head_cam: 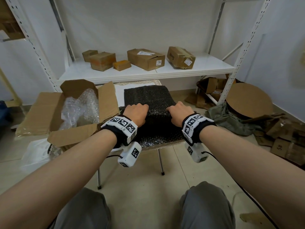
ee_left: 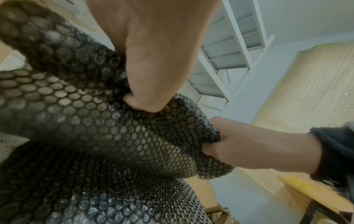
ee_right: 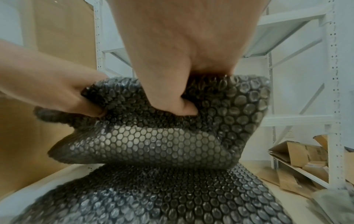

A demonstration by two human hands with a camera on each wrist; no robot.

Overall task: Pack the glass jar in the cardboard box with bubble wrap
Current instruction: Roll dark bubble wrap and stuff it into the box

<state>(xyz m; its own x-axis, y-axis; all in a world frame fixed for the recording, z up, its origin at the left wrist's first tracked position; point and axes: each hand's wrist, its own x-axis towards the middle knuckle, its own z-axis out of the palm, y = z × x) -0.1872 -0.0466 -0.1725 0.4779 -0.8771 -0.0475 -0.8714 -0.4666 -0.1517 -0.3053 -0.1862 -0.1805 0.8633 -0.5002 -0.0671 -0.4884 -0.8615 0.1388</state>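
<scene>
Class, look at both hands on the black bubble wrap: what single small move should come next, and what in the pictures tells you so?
Probably roll the gripped fold forward over the flat sheet. The left hand and right hand both pinch the near fold of the black bubble wrap; no jar shows, so it may lie inside. The open cardboard box waits to the left.

Open cardboard box point(head_cam: 41, 111) sits left of the bubble wrap point(head_cam: 148, 98), shelf point(head_cam: 148, 71) behind.

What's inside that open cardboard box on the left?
The open cardboard box holds crumpled clear bubble wrap. No jar shows there; anything beneath the wrap is hidden. Both the left hand and the right hand grip dark bubble wrap beside it.
</scene>
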